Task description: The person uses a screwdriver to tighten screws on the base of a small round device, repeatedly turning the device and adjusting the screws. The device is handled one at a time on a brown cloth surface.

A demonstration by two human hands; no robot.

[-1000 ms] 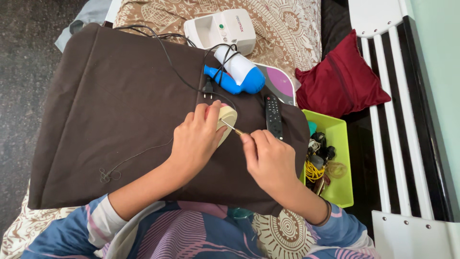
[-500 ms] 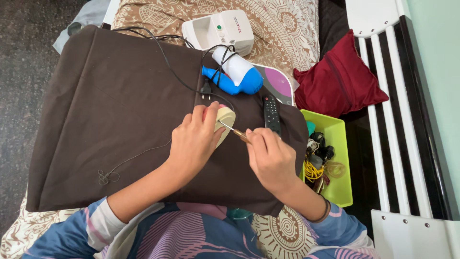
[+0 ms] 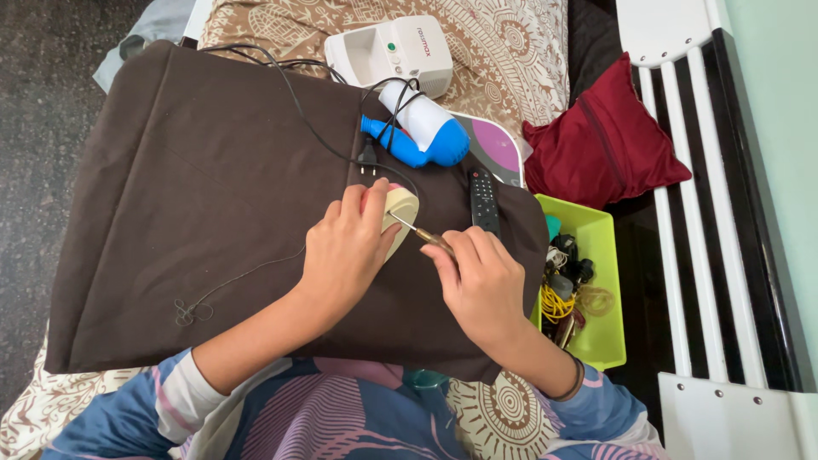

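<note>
My left hand (image 3: 345, 251) grips a small cream-coloured device (image 3: 400, 209) with a pink edge and presses it down on the brown cushion (image 3: 196, 213) on my lap. My right hand (image 3: 481, 285) holds a thin screwdriver (image 3: 417, 232) with a brownish handle; its metal tip touches the side of the cream device. A thin black wire (image 3: 230, 285) trails from under my left hand to the cushion's lower left.
A black remote (image 3: 484, 203) lies just right of the device. Behind it are a blue and white hair dryer (image 3: 422, 132) with a black cord, a white boxy machine (image 3: 392, 53), a red pillow (image 3: 601, 140) and a green bin (image 3: 596, 294) of small parts.
My right hand has shifted slightly and turned around the screwdriver handle, while the tip stays against the cream device. My left hand keeps its hold.
</note>
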